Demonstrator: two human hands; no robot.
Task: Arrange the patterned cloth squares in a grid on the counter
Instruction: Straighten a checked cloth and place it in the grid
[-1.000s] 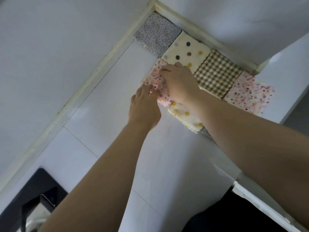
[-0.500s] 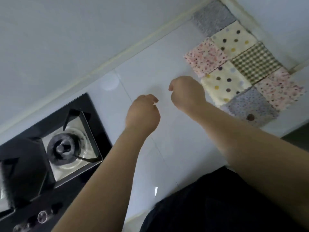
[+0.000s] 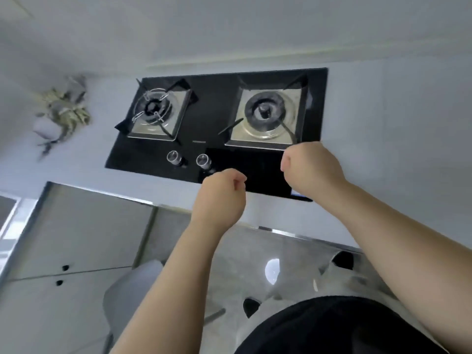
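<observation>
black glass hob (image 3: 217, 118) sunk in white counter (image 3: 383, 111) | left burner (image 3: 153, 111), right burner (image 3: 265, 112) | two knobs (image 3: 173, 157) at front | blurred sprigs (image 3: 62, 108) far left

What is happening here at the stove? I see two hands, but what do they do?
A person stands at a white counter with a black gas hob set in it. Both hands hang over the front of the hob with fingers curled, and neither holds anything. The left hand is near the two knobs; the right hand is by the front of the right burner. No patterned cloth squares show in this view.
</observation>
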